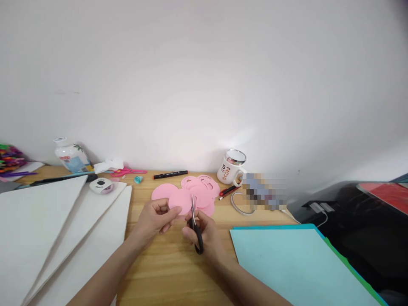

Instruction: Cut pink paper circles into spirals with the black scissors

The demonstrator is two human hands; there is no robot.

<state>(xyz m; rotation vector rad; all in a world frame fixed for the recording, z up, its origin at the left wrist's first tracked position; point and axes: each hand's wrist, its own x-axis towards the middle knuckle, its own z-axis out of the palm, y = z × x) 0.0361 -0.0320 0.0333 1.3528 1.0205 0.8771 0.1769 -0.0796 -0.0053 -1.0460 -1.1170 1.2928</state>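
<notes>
My left hand point(159, 216) pinches a round pink paper piece point(179, 202) between thumb and fingers, holding it up off the table. In my right hand point(204, 231) is a pair of scissors point(196, 236) with black handles, its blades pointing away from me at the right edge of that paper. Whether the blades touch the paper I cannot tell. Behind both hands lie another pink paper circle point(164, 191) and a loose pile of cut pink paper pieces point(204, 191), some with holes cut in them.
A white mug point(228, 170) stands at the back right, near pens point(227, 192) and a cable point(237, 206). A black marker point(171, 174) lies by the wall. Large white sheets point(105, 250) cover the left; light blue sheets point(296, 259) lie at the right. Pink scissors point(127, 171) rest at the back left.
</notes>
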